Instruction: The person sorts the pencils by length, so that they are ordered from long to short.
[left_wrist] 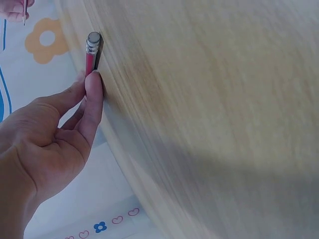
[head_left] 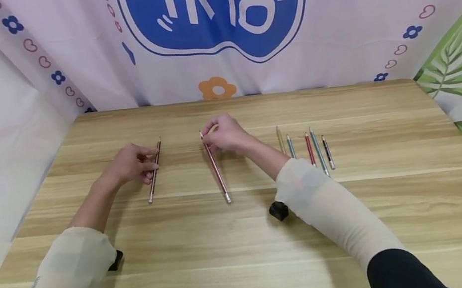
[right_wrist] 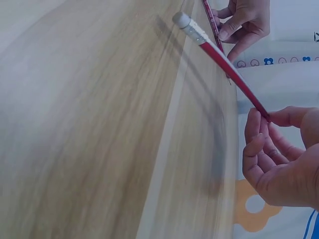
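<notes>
My left hand (head_left: 131, 164) pinches a dark red pencil (head_left: 154, 177) between thumb and fingers. This pencil lies close over the wooden table, its eraser end towards me, and the left wrist view looks at its silver ferrule and eraser (left_wrist: 93, 38). Further right, my right hand (head_left: 225, 134) holds a red pencil (head_left: 216, 171) by its tip end with thumb and fingertips. That one slants, with its white eraser (right_wrist: 181, 20) pointing back towards me. Its shadow falls on the wood beside it in the right wrist view.
Several pencils stand in a loose row right of my right forearm, among them a red pencil (head_left: 309, 146), a blue pencil (head_left: 316, 145) and a dark pencil (head_left: 327, 151). My sleeve overlaps some of their lower ends. A printed curtain (head_left: 335, 57) borders the table's (head_left: 235, 284) far edge.
</notes>
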`<state>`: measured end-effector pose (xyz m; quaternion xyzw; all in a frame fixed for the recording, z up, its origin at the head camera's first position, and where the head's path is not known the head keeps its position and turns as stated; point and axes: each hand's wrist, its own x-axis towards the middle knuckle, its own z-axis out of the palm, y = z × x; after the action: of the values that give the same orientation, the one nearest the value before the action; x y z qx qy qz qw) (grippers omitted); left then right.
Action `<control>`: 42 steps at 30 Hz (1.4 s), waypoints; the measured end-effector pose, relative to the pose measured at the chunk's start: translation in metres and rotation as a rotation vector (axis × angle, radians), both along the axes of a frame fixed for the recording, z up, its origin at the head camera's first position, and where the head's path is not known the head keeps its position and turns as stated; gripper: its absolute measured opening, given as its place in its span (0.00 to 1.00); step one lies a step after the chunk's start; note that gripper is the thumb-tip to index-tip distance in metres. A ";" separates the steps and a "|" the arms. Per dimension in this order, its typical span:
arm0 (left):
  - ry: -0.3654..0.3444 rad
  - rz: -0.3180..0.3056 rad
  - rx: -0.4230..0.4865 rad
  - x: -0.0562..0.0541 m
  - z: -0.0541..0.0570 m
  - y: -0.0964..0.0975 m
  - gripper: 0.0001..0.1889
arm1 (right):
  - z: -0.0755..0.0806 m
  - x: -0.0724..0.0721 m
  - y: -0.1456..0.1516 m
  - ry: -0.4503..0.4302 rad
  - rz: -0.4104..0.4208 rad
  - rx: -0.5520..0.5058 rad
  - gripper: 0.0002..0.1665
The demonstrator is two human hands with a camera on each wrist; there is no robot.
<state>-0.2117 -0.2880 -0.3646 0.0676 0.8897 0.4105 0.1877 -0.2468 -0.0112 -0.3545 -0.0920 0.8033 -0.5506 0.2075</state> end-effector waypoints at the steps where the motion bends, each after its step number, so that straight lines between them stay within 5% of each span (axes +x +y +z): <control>1: -0.001 0.001 0.003 0.000 0.000 0.000 0.27 | 0.000 0.000 -0.001 -0.004 0.001 -0.003 0.07; 42: -0.014 0.003 -0.042 0.001 0.003 0.002 0.27 | -0.016 -0.006 -0.027 -0.160 -0.056 -0.241 0.13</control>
<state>-0.2110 -0.2859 -0.3617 0.0593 0.8968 0.3928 0.1947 -0.2523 -0.0385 -0.3705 -0.0499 0.7147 -0.6541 0.2427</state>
